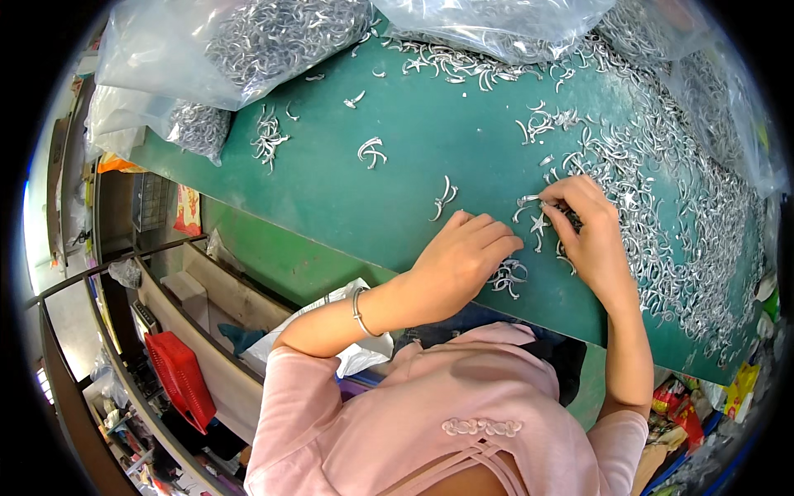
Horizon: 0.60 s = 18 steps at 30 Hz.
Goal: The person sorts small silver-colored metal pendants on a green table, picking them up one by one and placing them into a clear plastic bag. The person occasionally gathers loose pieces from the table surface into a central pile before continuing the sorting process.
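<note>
My right hand (pixel 589 231) pinches a small curved silver metal part (pixel 527 200) between thumb and forefinger, just above the green tabletop. Beneath those fingertips lies a loose metal part (pixel 538 225) with several prongs. My left hand (pixel 465 263), a bangle on its wrist, rests low over the table with curled fingers; whatever they hold is hidden under the hand. Against its fingertips sits a little heap of curved metal parts (pixel 509 277). Just beyond the left hand is another small group of these parts (pixel 445 198).
A wide spread of loose metal parts (pixel 670 215) covers the table's right side. Clear plastic bags filled with them stand at the far left (pixel 281 41), far middle (pixel 513 33) and far right (pixel 711 107). A red basket (pixel 178 380) is at lower left, off the green table (pixel 331 198).
</note>
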### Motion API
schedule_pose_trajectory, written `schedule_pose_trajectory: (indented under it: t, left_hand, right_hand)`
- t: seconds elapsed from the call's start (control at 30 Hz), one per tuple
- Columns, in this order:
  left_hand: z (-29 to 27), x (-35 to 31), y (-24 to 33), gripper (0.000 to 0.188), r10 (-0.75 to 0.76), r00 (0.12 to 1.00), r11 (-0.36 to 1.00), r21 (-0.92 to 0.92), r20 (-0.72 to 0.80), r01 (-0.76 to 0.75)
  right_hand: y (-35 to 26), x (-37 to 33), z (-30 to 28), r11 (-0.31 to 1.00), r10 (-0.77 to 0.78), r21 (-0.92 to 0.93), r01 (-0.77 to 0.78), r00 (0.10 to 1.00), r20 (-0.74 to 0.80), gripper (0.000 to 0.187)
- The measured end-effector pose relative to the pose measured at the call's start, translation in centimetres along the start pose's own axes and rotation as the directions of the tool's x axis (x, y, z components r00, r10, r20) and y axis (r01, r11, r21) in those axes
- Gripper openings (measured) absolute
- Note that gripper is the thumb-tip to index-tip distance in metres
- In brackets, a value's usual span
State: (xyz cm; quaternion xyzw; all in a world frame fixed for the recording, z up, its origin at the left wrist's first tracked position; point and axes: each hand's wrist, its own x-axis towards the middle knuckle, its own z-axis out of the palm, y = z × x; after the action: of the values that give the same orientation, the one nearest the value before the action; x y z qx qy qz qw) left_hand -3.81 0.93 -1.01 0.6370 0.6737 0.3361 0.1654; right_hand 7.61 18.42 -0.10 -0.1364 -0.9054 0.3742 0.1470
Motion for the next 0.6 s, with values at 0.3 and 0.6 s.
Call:
schedule_pose_trajectory:
  t: [0.3,0.6]
  left_hand:
    - [-0.4,1.4,0.0,0.025,-0.118,0.971,0.981,0.128,-0.209,0.147]
    - [0.6,2.4,-0.3,0.019,-0.12,0.981,0.977,0.159,-0.151,0.144]
  right_hand:
    - [-2.0,-2.7,0.1,0.998,-0.027,0.067,0.02,0.993,0.115,0.015]
    - [-0.8,-0.4,0.4,0.999,0.007,-0.034,-0.009,0.998,-0.069,0.019]
